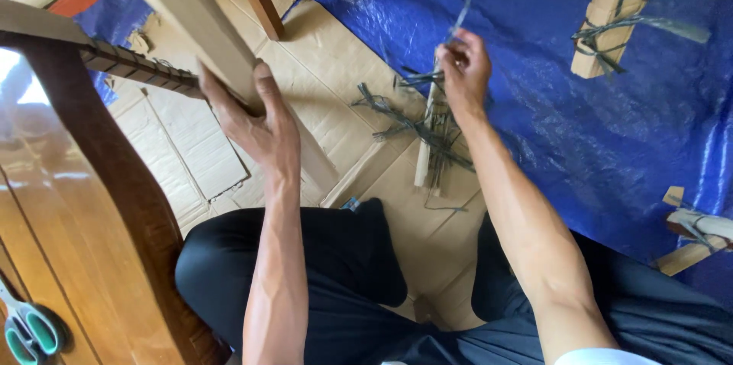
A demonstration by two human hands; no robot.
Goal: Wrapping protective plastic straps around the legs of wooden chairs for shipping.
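My left hand (256,117) grips a flat light-wood piece (197,21) that slants up to the left, beside a dark notched wooden rail (137,67). My right hand (463,69) is raised over the floor, its fingers pinched on a thin grey strap (458,20). Below that hand a narrow wooden strip (424,153) lies on flattened cardboard (336,67) among several loose grey straps (397,122). My legs in dark trousers (336,273) are crossed at the bottom of the view.
A blue tarp (550,67) covers the floor on the right. A wood block wrapped in straps (615,17) lies at top right, another wood piece (691,239) at the right edge. A polished brown wooden panel (69,243) fills the left, with green-handled scissors (27,331) on it.
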